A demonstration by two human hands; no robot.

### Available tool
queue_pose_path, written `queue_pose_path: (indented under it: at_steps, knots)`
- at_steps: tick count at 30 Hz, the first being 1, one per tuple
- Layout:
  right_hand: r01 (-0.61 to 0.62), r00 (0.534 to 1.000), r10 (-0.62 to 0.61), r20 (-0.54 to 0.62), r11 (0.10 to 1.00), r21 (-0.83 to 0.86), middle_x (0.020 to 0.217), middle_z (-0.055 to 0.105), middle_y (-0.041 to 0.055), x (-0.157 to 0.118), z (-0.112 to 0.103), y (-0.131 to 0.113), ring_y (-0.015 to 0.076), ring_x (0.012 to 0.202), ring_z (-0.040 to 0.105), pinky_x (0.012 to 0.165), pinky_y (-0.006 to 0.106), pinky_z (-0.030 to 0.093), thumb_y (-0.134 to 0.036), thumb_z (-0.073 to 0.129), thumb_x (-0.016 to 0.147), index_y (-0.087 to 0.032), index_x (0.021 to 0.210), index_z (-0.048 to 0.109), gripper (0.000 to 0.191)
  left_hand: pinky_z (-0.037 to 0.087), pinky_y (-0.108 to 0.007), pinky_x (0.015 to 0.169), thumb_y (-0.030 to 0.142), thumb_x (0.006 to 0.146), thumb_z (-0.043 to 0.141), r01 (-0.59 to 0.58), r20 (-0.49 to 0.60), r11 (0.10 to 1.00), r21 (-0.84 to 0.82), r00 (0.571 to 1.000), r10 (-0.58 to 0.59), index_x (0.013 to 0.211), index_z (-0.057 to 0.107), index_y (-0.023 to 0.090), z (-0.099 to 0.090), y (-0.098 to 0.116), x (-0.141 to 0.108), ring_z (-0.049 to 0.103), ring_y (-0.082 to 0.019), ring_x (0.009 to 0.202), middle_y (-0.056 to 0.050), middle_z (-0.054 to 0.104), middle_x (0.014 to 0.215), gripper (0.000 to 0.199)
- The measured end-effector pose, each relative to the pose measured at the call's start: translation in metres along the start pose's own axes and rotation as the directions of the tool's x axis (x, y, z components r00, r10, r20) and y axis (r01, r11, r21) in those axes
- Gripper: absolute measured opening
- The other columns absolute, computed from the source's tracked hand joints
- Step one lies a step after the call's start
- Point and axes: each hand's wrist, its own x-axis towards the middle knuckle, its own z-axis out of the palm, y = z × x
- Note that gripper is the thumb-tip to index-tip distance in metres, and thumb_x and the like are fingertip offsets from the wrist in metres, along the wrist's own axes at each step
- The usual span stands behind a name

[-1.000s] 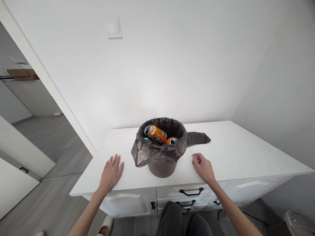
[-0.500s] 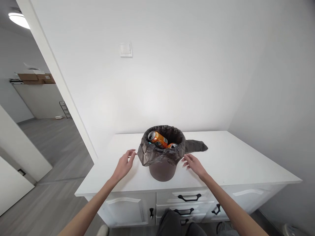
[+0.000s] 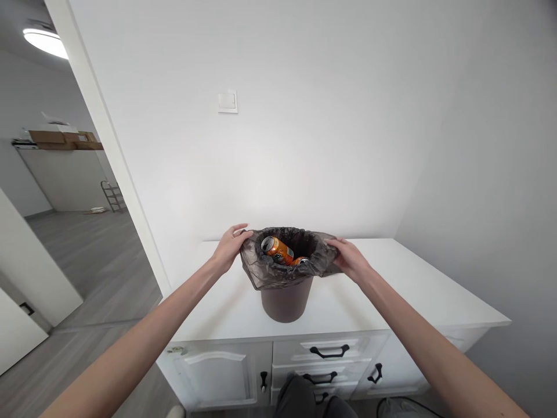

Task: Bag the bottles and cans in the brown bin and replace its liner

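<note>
A brown trash bin [image 3: 284, 303] stands upright on the white cabinet top, lined with a dark translucent garbage bag [image 3: 268, 279] folded over its rim. Inside lie an orange drink can [image 3: 277, 250], tilted with its top toward me, and a second orange can [image 3: 300, 261], mostly hidden. My left hand [image 3: 230, 247] pinches the bag's edge at the left side of the bin. On the right, my right hand [image 3: 348, 255] grips the bag's edge and stretches it outward. The bag's loose folds hide the bin's rim.
The white cabinet [image 3: 391, 284] has black-handled drawers [image 3: 329, 352] and doors below its top. Behind it is a wall with a light switch [image 3: 227, 101]. At left, a doorway opens to another room with cardboard boxes [image 3: 61, 138] and a small metal rack [image 3: 112, 194].
Both hands have risen from beside the bin and taken hold of the bag's edge. The bag is now pulled outward and up at both sides. The camera view has shifted slightly.
</note>
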Motion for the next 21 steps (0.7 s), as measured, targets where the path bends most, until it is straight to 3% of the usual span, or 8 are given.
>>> queue_pose_path:
  at_steps: [4,8,11,14,18,21]
  knots:
    - [0.044,0.993,-0.04,-0.11,0.999,0.031,0.059,0.059,-0.0091,0.003,-0.002,-0.037,0.0118,0.051,0.056,0.045,0.022,0.044,-0.036,0.086,0.068,-0.027,0.082,0.051,0.039,0.049,-0.028,0.071,0.035,0.071,0.084,-0.169,-0.116,0.984,0.057,0.978,0.174,0.125,0.062,0.021,0.006,0.025,0.005,0.062,-0.015,0.074,0.001,0.065,0.089,0.061]
    - [0.187,0.951,-0.158,-0.264,0.978,0.091,0.054,0.047,-0.013,-0.004,-0.008,-0.073,0.0074,0.046,0.047,0.041,0.019,0.035,-0.028,0.088,0.063,-0.027,0.08,0.046,0.046,0.044,-0.025,0.063,0.026,0.073,0.076,-0.366,-0.178,0.919,0.148,0.904,0.389,0.124,0.061,0.021,0.01,0.044,0.005,0.054,-0.011,0.065,0.004,0.057,0.087,0.053]
    - [0.258,0.934,-0.22,-0.281,0.961,0.103,0.056,0.043,-0.0126,-0.013,-0.018,-0.09,0.0057,0.045,0.043,0.041,0.019,0.034,-0.028,0.09,0.064,-0.026,0.076,0.043,0.048,0.045,-0.025,0.064,0.019,0.074,0.07,-0.427,-0.248,0.886,0.182,0.852,0.462,0.121,0.065,0.021,0.005,0.05,0.003,0.051,-0.011,0.064,0.004,0.055,0.083,0.048]
    - [0.256,0.936,-0.212,-0.282,0.958,0.126,0.061,0.046,-0.0099,-0.024,-0.032,-0.095,0.0057,0.049,0.045,0.043,0.02,0.036,-0.028,0.092,0.065,-0.024,0.072,0.044,0.049,0.046,-0.027,0.065,0.018,0.074,0.068,-0.43,-0.315,0.889,0.157,0.832,0.457,0.119,0.068,0.022,-0.006,0.05,-0.003,0.053,-0.012,0.065,0.005,0.051,0.077,0.046]
    - [0.23,0.945,-0.164,-0.285,0.949,0.218,0.069,0.053,-0.0064,-0.042,-0.049,-0.086,0.0078,0.061,0.051,0.051,0.019,0.045,-0.022,0.091,0.066,-0.022,0.069,0.049,0.043,0.043,-0.026,0.064,0.019,0.069,0.076,-0.342,-0.365,0.939,-0.033,0.879,0.308,0.121,0.069,0.022,-0.024,0.047,-0.017,0.05,-0.012,0.066,0.007,0.044,0.071,0.052]
    - [0.191,0.959,-0.117,-0.257,0.938,0.288,0.074,0.054,-0.0058,-0.056,-0.057,-0.07,0.0093,0.07,0.055,0.058,0.018,0.05,-0.019,0.092,0.065,-0.021,0.07,0.054,0.038,0.044,-0.025,0.065,0.02,0.065,0.082,-0.271,-0.367,0.953,-0.136,0.907,0.206,0.119,0.071,0.022,-0.035,0.039,-0.029,0.053,-0.013,0.074,0.004,0.052,0.08,0.056]
